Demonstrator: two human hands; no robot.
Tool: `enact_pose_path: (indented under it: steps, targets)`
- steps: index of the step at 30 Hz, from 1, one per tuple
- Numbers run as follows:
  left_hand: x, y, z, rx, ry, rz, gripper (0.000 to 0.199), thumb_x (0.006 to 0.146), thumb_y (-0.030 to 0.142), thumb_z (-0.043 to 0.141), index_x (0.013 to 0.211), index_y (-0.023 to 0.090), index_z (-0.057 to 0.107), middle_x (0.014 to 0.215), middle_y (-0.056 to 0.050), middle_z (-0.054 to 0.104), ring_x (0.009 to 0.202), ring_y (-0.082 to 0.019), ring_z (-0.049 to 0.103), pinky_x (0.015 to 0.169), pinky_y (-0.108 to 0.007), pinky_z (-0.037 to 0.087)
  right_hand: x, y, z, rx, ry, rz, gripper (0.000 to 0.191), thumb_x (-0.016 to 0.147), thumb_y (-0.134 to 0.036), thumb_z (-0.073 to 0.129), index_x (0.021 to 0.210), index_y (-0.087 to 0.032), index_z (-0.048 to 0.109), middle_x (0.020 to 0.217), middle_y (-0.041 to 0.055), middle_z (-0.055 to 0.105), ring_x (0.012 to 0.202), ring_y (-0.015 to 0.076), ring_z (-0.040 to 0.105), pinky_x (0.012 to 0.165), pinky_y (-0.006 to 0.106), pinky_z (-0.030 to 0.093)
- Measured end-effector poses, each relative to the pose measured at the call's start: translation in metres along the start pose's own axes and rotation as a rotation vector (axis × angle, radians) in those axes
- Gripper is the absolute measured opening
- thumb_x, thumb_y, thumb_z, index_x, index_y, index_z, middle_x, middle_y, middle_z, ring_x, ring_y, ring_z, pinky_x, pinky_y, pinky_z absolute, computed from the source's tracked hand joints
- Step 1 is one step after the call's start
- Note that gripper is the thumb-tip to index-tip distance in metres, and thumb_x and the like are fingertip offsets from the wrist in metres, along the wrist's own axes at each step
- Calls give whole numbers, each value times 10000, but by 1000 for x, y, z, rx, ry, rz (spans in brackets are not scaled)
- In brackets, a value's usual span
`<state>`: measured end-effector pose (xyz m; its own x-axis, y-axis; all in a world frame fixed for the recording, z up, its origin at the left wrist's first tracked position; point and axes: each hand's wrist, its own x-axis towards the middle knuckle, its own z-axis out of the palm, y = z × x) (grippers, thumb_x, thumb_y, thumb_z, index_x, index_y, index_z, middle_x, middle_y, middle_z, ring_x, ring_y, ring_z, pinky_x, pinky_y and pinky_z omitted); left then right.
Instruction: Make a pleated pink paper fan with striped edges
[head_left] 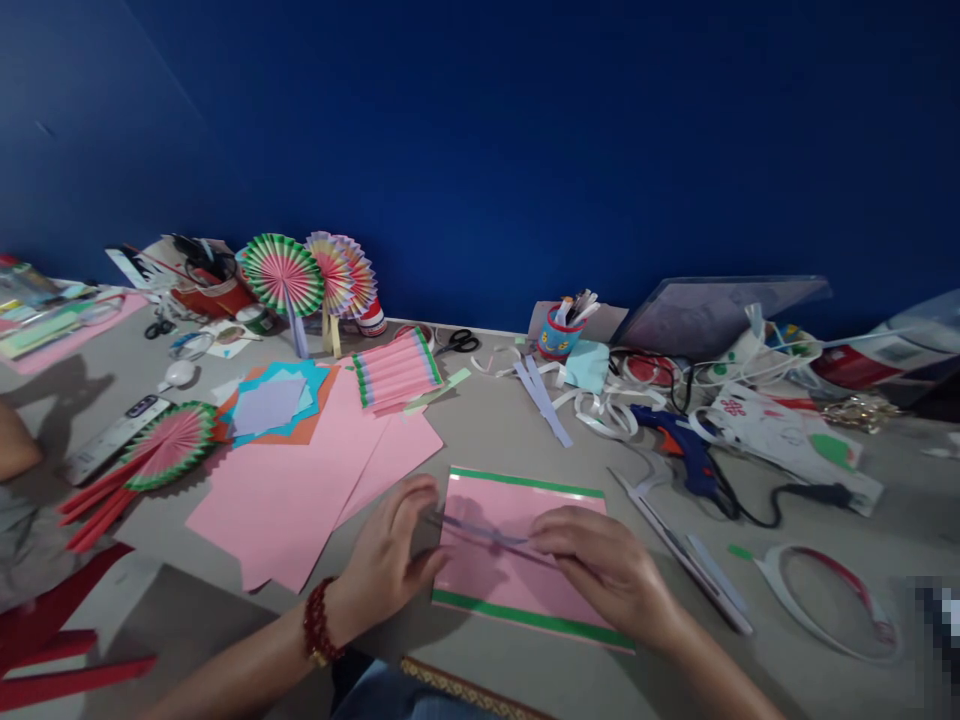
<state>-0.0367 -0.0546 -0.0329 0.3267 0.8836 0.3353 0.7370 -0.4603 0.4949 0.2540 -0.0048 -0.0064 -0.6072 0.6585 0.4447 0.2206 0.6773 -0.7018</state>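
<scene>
A pink sheet [525, 600] with green strips along its far and near edges lies flat in front of me. Over it stretches a thin purple strip [484, 532], blurred and looped. The fingers of my right hand [600, 565] pinch the strip's right end. At the strip's left end, my left hand [390, 560], with a dark red beaded bracelet on the wrist, has its thumb and fingers apart. Two more purple strips [544, 400] lie on the table beyond the sheet.
Pink sheets [292, 500] and a folded pink piece [397, 368] lie left. Paper fans [283, 275] stand behind. On the right are a blue glue gun [686, 450], long scissors [686, 555] and a white tape ring [832, 600]. Another person's arm [16, 440] shows far left.
</scene>
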Motion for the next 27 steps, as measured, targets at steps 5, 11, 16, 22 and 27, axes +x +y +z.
enact_pose_path:
  steps: [5, 11, 16, 22, 27]
  targets:
    - [17, 6, -10, -248, -180, -92, 140, 972, 284, 522, 994, 208, 638, 956, -59, 692, 907, -182, 652, 789, -303, 544, 0, -5, -3, -38, -19, 37, 260, 947, -156, 447, 1010, -249, 682, 922, 71, 762, 903, 182, 724, 783, 267, 575]
    - [31, 14, -11, -287, -258, -143, 182, 975, 286, 516, 891, 202, 653, 848, -25, 691, 794, -157, 638, 720, -264, 498, 4, -11, -2, -200, -137, 265, 258, 924, -328, 568, 1154, -246, 652, 1094, 84, 748, 947, 223, 719, 804, 310, 566]
    - [37, 15, -2, -225, -255, -53, 127, 953, 251, 552, 898, 208, 658, 841, -19, 697, 817, -168, 636, 750, -277, 479, 25, -17, 18, -205, -232, 326, 155, 941, -283, 554, 1037, -245, 670, 1042, 42, 757, 928, 217, 710, 792, 295, 517]
    - [32, 9, 2, -267, -187, -146, 129, 952, 249, 555, 939, 205, 676, 908, -31, 710, 848, -165, 652, 746, -262, 496, 39, -14, 38, -134, -272, 447, 115, 965, -261, 530, 929, -227, 635, 897, 8, 723, 782, 169, 666, 666, 241, 441]
    - [27, 7, 2, -259, -195, -189, 125, 947, 251, 561, 921, 197, 671, 876, -35, 699, 833, -171, 654, 729, -263, 511, 41, -11, 44, -131, -302, 443, 143, 970, -203, 487, 891, -214, 606, 859, 11, 696, 770, 165, 643, 666, 242, 410]
